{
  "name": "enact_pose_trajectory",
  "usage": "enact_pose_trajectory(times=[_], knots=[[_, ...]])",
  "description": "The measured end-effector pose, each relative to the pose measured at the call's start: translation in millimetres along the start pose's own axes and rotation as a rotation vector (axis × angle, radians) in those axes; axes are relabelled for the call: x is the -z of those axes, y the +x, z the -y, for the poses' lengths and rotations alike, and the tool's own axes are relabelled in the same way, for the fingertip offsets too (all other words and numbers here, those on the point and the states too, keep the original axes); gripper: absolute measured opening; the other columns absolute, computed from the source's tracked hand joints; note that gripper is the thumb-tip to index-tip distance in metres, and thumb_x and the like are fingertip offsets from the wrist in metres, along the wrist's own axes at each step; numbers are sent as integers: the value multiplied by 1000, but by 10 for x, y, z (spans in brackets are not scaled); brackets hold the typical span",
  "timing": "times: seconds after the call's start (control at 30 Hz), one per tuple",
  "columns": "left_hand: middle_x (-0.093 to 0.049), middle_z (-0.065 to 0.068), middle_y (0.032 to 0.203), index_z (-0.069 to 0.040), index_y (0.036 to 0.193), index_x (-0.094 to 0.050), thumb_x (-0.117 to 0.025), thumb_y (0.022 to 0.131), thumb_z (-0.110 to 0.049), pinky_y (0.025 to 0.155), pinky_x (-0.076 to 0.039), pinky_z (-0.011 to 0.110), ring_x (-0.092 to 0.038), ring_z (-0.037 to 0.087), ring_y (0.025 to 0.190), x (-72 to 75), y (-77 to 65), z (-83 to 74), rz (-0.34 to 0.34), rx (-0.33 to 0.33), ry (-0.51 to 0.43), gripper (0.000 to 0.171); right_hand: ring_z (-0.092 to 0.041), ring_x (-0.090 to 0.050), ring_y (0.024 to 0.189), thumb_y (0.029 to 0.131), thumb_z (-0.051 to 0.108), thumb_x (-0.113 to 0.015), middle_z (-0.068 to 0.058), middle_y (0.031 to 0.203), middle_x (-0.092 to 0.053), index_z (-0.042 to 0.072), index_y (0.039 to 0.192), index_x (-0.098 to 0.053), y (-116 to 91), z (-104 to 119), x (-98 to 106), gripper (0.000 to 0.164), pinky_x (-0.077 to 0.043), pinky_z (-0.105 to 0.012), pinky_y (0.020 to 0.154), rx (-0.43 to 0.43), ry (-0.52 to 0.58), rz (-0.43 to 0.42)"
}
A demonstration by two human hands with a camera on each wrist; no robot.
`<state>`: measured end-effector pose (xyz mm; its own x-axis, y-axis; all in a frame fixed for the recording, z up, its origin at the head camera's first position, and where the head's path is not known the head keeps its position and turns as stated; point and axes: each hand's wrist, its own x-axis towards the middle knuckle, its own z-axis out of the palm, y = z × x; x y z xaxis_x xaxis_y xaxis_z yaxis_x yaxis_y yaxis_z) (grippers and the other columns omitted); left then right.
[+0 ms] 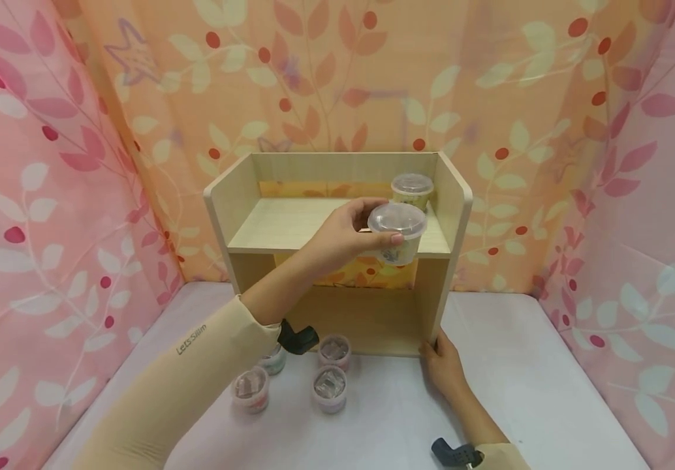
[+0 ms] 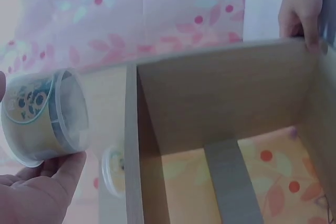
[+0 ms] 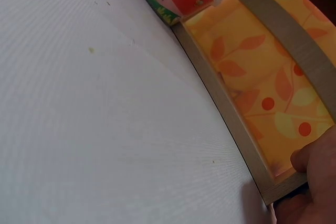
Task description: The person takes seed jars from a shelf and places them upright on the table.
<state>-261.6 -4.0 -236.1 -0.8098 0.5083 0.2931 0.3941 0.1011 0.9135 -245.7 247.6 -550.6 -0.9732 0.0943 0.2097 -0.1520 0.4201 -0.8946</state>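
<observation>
Centre: left hand [image 1: 349, 230] grips round, clear-lidded plastic tub [image 1: 399, 223]; lower right, right hand [image 1: 446, 367] grips pale wooden shelf [image 1: 452, 207], likely steadying it.

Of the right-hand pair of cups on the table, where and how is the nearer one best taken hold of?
The nearer cup is probably best pinched across its left and right sides just below the rim, coming from the front: it stands upright, both sides are unobstructed, and the farther cup sits close behind.
</observation>
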Motion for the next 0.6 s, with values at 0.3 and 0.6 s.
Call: enact_pose_trajectory(times=[0.3,0.6], knots=[[-62,5,133,-7,147,-48,-85,85,-14,98,-56,32,-63,20,119,-113,-268,82,8,42,-71,72,-43,-43,143,101,0,-56,-29,150,-49,0,152,-42,-28,12,-2,53,-34,-56,119,13,4,-6],[-60,11,134,-4,149,-46,-83,83,-5,96,-56,28,-64,22,116,-209,-463,180,24,50,-152,75,-44,-41,144,103,4,-55,-27,151,-49,3,154,-39,3,-17,5,53,-32,-59,119,11,-7,9]])
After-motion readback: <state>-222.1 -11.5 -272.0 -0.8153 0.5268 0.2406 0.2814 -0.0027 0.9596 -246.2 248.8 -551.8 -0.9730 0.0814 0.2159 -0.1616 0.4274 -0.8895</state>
